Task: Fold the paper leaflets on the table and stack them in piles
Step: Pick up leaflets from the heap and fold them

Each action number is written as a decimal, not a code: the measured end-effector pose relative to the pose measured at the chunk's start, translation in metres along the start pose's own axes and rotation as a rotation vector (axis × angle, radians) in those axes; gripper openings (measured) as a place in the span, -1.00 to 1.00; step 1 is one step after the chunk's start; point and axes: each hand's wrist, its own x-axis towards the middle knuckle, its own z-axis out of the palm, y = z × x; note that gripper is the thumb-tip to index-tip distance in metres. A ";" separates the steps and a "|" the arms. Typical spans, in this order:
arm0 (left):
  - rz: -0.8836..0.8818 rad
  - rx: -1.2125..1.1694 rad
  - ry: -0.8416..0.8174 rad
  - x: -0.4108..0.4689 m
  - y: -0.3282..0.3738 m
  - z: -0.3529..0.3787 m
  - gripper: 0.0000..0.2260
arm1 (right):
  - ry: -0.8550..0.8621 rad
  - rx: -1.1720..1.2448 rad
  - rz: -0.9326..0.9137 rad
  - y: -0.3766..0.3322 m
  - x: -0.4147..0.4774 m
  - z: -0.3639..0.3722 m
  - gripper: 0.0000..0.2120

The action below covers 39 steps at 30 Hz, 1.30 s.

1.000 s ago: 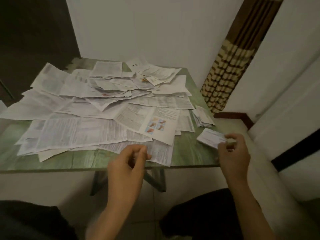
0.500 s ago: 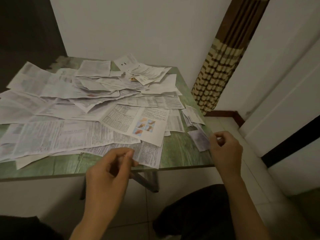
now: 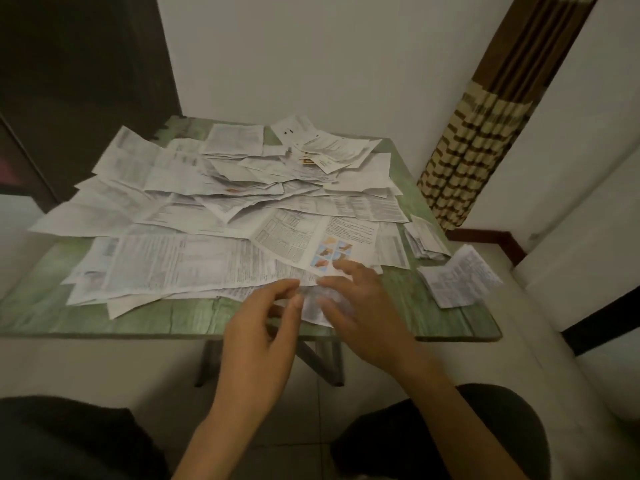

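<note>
Many unfolded printed leaflets (image 3: 214, 216) lie in a loose heap over the green table (image 3: 173, 317). At the heap's front edge, a small leaflet (image 3: 313, 308) sticks out toward me. My left hand (image 3: 263, 327) has curled fingers, and its thumb and forefinger pinch that leaflet's left edge. My right hand (image 3: 360, 313) lies spread over the same leaflet with straight fingers, slightly blurred. A folded leaflet (image 3: 457, 278) lies by itself near the table's right edge. Behind it sits a small pile of folded leaflets (image 3: 424, 237).
The table stands in a corner against a white wall. A brown patterned curtain (image 3: 474, 143) hangs at the right and a dark door (image 3: 79, 81) is at the left. My knees are below the table's front edge (image 3: 104, 336).
My right hand has let go of the folded leaflet, which now lies at the right edge, and has moved left onto the front leaflet. My left hand has moved up to that leaflet.
</note>
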 end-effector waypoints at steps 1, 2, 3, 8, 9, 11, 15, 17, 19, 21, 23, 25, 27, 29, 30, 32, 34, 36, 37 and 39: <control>0.009 0.002 -0.007 0.000 0.000 -0.003 -0.87 | -0.055 -0.028 -0.015 -0.003 0.002 0.005 -0.60; 0.020 0.004 -0.011 0.001 -0.001 -0.007 -0.87 | -0.081 -0.057 -0.038 -0.006 0.003 0.008 -0.56; 0.028 0.006 -0.010 0.000 -0.001 -0.010 -0.85 | -0.093 -0.083 -0.052 -0.008 0.003 0.009 -0.55; 0.045 0.038 0.034 0.000 -0.010 -0.026 -0.80 | -0.098 -0.104 -0.057 -0.013 0.005 0.012 -0.47; 0.050 0.045 0.038 0.001 -0.012 -0.027 -0.78 | -0.091 -0.099 -0.068 -0.014 0.004 0.013 -0.43; 0.104 0.145 0.028 0.005 -0.019 -0.030 -0.80 | -0.073 -0.070 -0.128 -0.017 0.004 0.015 -0.39; 0.188 0.438 -0.026 0.011 -0.037 -0.039 -0.77 | -0.050 -0.155 -0.270 -0.023 0.004 0.027 -0.52; 0.146 0.403 -0.038 0.010 -0.037 -0.041 -0.81 | -0.033 -0.264 -0.315 -0.025 0.005 0.035 -0.56; 0.106 0.350 -0.005 0.007 -0.035 -0.043 -0.79 | -0.007 -0.280 -0.335 -0.029 0.006 0.037 -0.56; 0.119 0.376 0.105 0.004 -0.034 -0.048 -0.75 | 0.040 -0.239 -0.358 -0.035 0.005 0.035 -0.58; 0.172 0.510 0.211 0.004 -0.036 -0.053 -0.61 | 0.087 -0.201 -0.401 -0.045 0.000 0.030 -0.59; 0.227 0.587 0.252 0.008 -0.040 -0.058 -0.52 | 0.112 -0.167 -0.461 -0.057 -0.006 0.025 -0.60; 0.250 0.618 0.240 0.013 -0.040 -0.063 -0.55 | 0.137 -0.144 -0.520 -0.066 -0.011 0.020 -0.61; 0.274 0.613 0.218 0.017 -0.043 -0.067 -0.62 | 0.156 -0.131 -0.562 -0.073 -0.017 0.017 -0.62; 0.283 0.618 0.207 0.018 -0.044 -0.069 -0.65 | 0.161 -0.131 -0.582 -0.077 -0.020 0.015 -0.62; 0.317 0.648 0.190 0.021 -0.045 -0.077 -0.73 | 0.156 -0.140 -0.620 -0.082 -0.024 0.011 -0.63; 0.342 0.655 0.145 0.023 -0.041 -0.085 -0.69 | 0.161 -0.146 -0.655 -0.083 -0.025 0.007 -0.63; 0.353 0.627 0.104 0.025 -0.032 -0.094 -0.66 | 0.197 -0.147 -0.657 -0.080 -0.022 0.003 -0.62; 0.351 0.605 0.095 0.026 -0.025 -0.099 -0.67 | 0.231 -0.136 -0.635 -0.078 -0.018 -0.001 -0.60; 0.324 0.561 0.094 0.030 -0.011 -0.110 -0.74 | 0.309 -0.115 -0.546 -0.073 -0.010 -0.012 -0.58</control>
